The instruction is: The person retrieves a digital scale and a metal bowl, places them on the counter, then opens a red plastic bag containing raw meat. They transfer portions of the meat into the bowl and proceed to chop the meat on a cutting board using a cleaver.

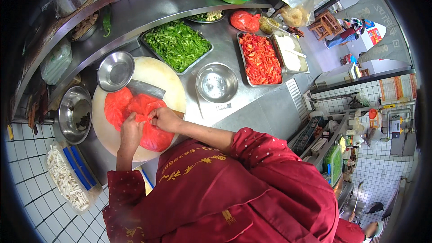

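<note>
A filled red plastic bag (pixel 157 138) lies on the round cutting board (pixel 172 74), its gathered top between my hands. My left hand (pixel 132 130) pinches the plastic from the near left, and my right hand (pixel 165 118) grips it from the right. Another red plastic bag (pixel 116 106) rests beside it on the board's left part. Behind the bags lies a cleaver (pixel 148 89), its blade partly covered and its wooden handle (pixel 178 113) showing past my right hand. An empty steel bowl (pixel 115 71) sits at the board's back left edge.
Chopped greens (pixel 177 44) fill a tray behind the board. A steel bowl (pixel 217 82) stands on a scale at right, near a tray of sliced red peppers (pixel 260 59). A steel basin (pixel 75 114) and a container of cut white pieces (pixel 67 179) are at left. A steel shelf (pixel 135 13) overhangs the back.
</note>
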Demonstrator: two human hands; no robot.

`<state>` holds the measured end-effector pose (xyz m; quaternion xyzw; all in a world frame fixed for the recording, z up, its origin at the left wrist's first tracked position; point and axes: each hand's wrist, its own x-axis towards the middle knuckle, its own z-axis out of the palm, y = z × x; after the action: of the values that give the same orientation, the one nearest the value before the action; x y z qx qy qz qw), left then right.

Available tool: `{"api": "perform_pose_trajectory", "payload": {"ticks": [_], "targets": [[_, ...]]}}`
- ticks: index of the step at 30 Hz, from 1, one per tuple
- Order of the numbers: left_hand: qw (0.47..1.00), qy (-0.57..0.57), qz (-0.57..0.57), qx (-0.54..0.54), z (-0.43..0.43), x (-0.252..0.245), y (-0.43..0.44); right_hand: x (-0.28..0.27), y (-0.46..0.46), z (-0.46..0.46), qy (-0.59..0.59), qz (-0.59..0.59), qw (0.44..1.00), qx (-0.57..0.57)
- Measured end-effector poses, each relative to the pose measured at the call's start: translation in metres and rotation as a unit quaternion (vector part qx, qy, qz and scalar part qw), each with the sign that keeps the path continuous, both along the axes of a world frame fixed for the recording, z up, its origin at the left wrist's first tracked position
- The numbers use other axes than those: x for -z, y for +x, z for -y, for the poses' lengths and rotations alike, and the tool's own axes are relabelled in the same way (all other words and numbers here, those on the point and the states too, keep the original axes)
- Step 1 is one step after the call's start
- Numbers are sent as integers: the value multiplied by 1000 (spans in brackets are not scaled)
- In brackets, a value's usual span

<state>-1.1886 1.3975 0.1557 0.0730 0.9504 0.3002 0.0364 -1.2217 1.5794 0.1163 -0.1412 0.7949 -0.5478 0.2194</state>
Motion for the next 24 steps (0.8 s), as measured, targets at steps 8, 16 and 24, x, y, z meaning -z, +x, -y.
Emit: {"api": "perform_pose_trajectory", "payload": {"ticks": [8, 16, 24], "targets": [[995, 40, -82, -29, -6, -9, 5, -5, 4, -4, -31, 64, 997, -6], [981, 155, -103, -58, 16, 14, 8, -2, 4, -16, -59, 133, 989, -5], [953, 279, -18, -114, 9, 17, 11, -15, 0, -10, -70, 32, 996, 45]]}}
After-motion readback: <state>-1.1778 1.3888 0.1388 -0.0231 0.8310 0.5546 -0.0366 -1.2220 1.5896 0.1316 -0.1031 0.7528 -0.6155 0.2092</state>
